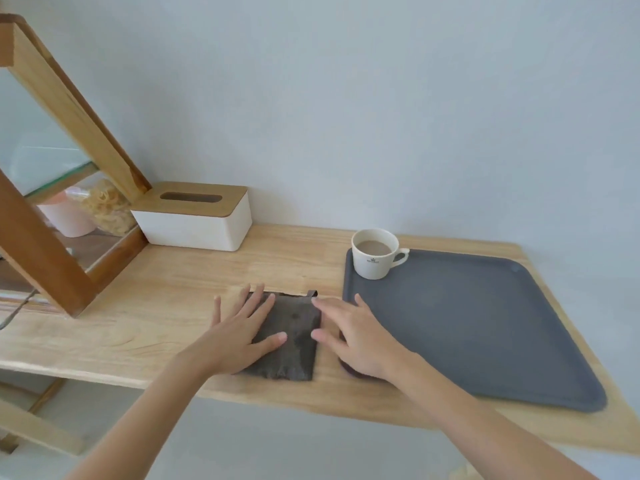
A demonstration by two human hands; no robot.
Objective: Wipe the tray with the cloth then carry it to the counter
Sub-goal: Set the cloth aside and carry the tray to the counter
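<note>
A dark grey folded cloth (294, 344) with a small loop at its top right corner lies flat on the wooden table, left of the tray. The dark grey tray (478, 327) rests on the table's right part. My left hand (239, 336) lies flat on the cloth's left half, fingers spread. My right hand (353, 336) is spread over the gap between cloth and tray, its thumb and forefinger touching the cloth's right edge and its palm over the tray's left rim. Neither hand grips anything.
A white cup of milky coffee (375, 252) stands in the tray's far left corner. A white tissue box with a wooden lid (195, 216) sits at the back left beside a wooden-framed glass cabinet (52, 209). The wooden table (156, 306) runs against a pale wall.
</note>
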